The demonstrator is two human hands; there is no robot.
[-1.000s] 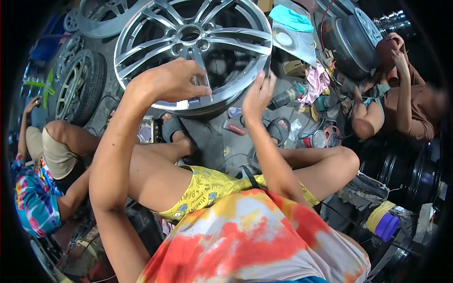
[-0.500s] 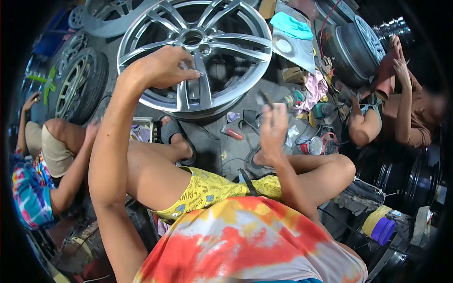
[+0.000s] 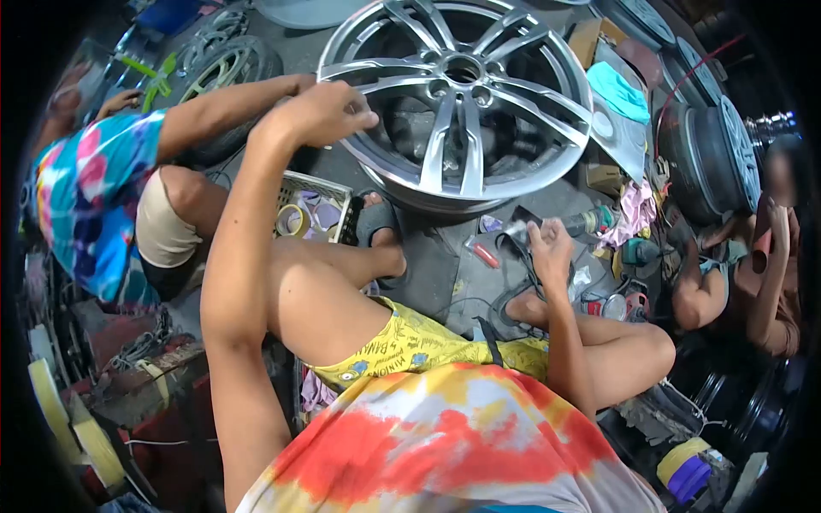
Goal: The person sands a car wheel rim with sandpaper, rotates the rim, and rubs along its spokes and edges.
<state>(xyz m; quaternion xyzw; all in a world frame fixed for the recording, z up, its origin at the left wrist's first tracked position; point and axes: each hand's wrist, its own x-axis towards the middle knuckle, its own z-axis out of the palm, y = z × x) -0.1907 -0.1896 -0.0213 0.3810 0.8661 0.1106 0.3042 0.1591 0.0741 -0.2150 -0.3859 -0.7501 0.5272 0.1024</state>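
A silver multi-spoke alloy wheel rim lies face up before me, raised off the floor. My left hand is over its left edge, fingers loosely bent and thumb apart, with nothing seen in them; whether it touches the metal I cannot tell. Low at the right of the rim, my right hand is closed, fingertips pinched at a thin dark flexible piece. The piece partly overlaps the floor clutter, so its full outline is unclear. Near it lies a small red cylindrical object.
A crate with tape rolls stands left of my foot. A person in a colourful shirt reaches in from the left; another person sits at the right. Tires and rims, a turquoise cloth and a pink cloth are at right.
My left hand has shifted from over the spokes to the rim's left edge. My right hand has dropped relative to the rim. The person at left has leaned in, an arm stretched toward the rim.
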